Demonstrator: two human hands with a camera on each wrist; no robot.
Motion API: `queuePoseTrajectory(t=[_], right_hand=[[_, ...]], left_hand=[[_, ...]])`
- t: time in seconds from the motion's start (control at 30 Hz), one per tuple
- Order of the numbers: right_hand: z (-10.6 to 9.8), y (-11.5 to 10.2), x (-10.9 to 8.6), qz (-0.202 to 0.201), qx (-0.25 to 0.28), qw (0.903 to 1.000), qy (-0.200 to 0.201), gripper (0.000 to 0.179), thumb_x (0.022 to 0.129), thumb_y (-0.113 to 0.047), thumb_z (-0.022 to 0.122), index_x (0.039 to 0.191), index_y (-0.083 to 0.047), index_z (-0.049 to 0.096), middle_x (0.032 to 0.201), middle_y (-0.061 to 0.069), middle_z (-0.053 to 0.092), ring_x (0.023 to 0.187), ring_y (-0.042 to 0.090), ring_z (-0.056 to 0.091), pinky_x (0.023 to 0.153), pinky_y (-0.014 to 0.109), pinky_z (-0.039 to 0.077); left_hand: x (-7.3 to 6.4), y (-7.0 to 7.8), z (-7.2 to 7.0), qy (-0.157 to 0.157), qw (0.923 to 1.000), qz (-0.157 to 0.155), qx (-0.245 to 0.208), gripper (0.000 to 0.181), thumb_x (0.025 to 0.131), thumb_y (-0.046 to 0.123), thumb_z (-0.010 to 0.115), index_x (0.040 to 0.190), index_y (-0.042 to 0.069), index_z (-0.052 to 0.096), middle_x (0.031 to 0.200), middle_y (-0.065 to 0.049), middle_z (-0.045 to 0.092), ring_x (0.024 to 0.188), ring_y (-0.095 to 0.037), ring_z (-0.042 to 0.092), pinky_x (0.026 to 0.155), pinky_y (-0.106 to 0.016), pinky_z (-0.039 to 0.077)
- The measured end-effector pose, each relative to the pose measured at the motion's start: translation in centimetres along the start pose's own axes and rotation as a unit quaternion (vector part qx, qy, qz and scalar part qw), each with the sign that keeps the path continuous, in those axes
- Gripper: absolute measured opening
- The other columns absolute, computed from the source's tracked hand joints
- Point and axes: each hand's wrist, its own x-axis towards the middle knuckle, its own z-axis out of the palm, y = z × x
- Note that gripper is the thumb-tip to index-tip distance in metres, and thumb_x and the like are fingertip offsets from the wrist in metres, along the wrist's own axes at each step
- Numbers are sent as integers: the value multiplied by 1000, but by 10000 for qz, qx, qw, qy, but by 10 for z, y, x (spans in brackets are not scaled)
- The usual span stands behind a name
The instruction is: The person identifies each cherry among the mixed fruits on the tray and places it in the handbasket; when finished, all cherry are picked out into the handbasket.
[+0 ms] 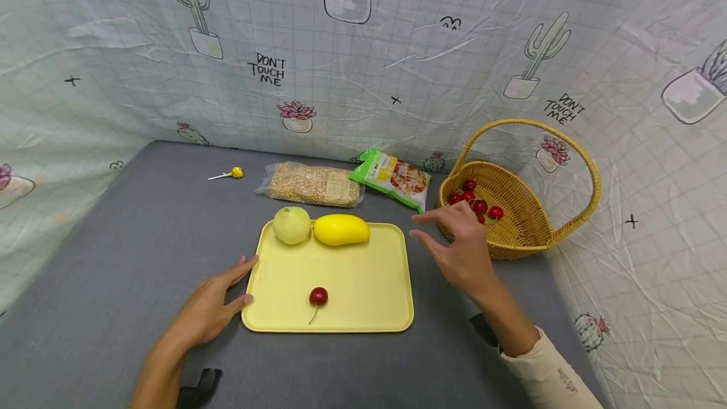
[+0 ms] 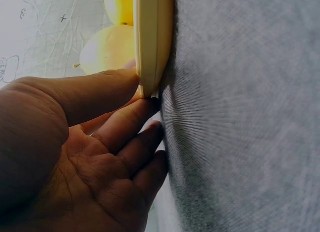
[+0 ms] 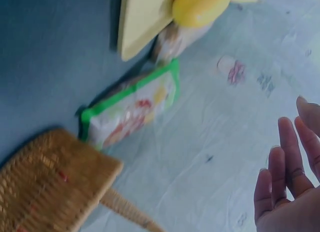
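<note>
A yellow tray (image 1: pixel 363 283) holds a pale green round fruit (image 1: pixel 292 226), a yellow mango (image 1: pixel 341 230) and one dark red cherry (image 1: pixel 319 297) with its stem. At the tray's left edge rests my left hand (image 1: pixel 207 305), its thumb and fingertips touching the rim (image 2: pixel 147 46). My right hand (image 1: pixel 462 248) is raised between the tray and the wicker basket (image 1: pixel 525 207), thumb and fingers spread apart with nothing between them. Several red cherries (image 1: pixel 479 207) lie in the basket, partly hidden behind that hand.
Behind the tray lie a clear bag of yellow kernels (image 1: pixel 312 185) and a green-and-white food packet (image 1: pixel 394 178). A yellow lollipop (image 1: pixel 236 172) is at the back left. A patterned cloth (image 1: pixel 363 81) hangs along the table's back and right side.
</note>
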Motion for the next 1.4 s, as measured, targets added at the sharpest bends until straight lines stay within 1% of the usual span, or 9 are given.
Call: queuePoseTrajectory(t=[0.2, 0.3, 0.4, 0.53, 0.67, 0.83, 1.07, 1.17, 1.4], right_hand=[[19, -15, -8, -50, 144, 9991, -404, 27, 84, -16, 92, 109, -17, 81, 104, -2, 80, 96, 16, 56, 84, 36, 47], [27, -23, -11, -86, 258, 9981, -562, 25, 86, -17, 91, 109, -18, 81, 105, -2, 79, 98, 17, 56, 90, 41, 49], [34, -31, -13, -112, 309, 9970, -698, 25, 86, -20, 91, 109, -19, 82, 104, -3, 79, 97, 16, 55, 91, 42, 50], [43, -40, -16, -139, 265, 9954, -915, 26, 84, -23, 92, 108, -22, 82, 103, -6, 79, 96, 14, 54, 87, 39, 49], [53, -47, -19, -249, 263, 9927, -1146, 25, 86, -26, 92, 108, -23, 81, 103, -8, 79, 96, 13, 54, 90, 38, 47], [64, -56, -24, -379, 331, 9886, -1416, 25, 86, -27, 91, 109, -24, 82, 105, -9, 79, 94, 11, 53, 86, 33, 47], [83, -68, -27, -348, 387, 9781, -2014, 30, 85, -29, 92, 113, -24, 82, 109, -10, 79, 94, 10, 52, 84, 32, 44], [91, -71, -28, -288, 283, 9725, -2294, 32, 85, -32, 92, 115, -25, 82, 109, -10, 79, 93, 10, 51, 82, 31, 43], [107, -78, -29, -71, -186, 9514, -3074, 37, 88, -42, 89, 122, -31, 80, 109, -7, 78, 90, 9, 47, 82, 29, 43]], left_hand=[[0, 0, 0, 58, 10000, 40, 14, 75, 97, 7, 75, 164, 10, 42, 163, -31, 40, 151, -51, 42, 113, -73, 42], [0, 0, 0, 60, 10000, 34, 23, 75, 97, 7, 75, 164, 9, 42, 163, -31, 40, 151, -52, 41, 113, -73, 42], [1, 0, 0, 51, 10000, 20, 31, 75, 97, 7, 75, 164, 9, 42, 163, -31, 40, 151, -52, 41, 113, -73, 41], [1, 1, 0, 43, 10000, 36, 33, 75, 97, 7, 75, 164, 9, 42, 163, -31, 40, 151, -51, 41, 113, -73, 41], [0, 1, -1, 40, 10000, 48, 16, 75, 97, 6, 75, 164, 9, 42, 163, -31, 40, 151, -51, 41, 113, -73, 41], [0, 1, -1, 30, 10000, 44, 0, 75, 97, 7, 75, 164, 9, 42, 163, -31, 39, 151, -52, 41, 113, -73, 42], [1, 0, 0, 20, 10000, 39, 11, 75, 98, 7, 75, 165, 10, 41, 164, -31, 39, 151, -52, 41, 112, -73, 42], [1, 1, 0, 3, 10000, 33, 9, 75, 98, 7, 75, 165, 10, 41, 164, -32, 39, 151, -52, 41, 113, -73, 42], [1, 1, 1, 10, 10000, 19, 47, 75, 97, 7, 75, 165, 10, 42, 163, -32, 40, 150, -52, 42, 112, -73, 42]])
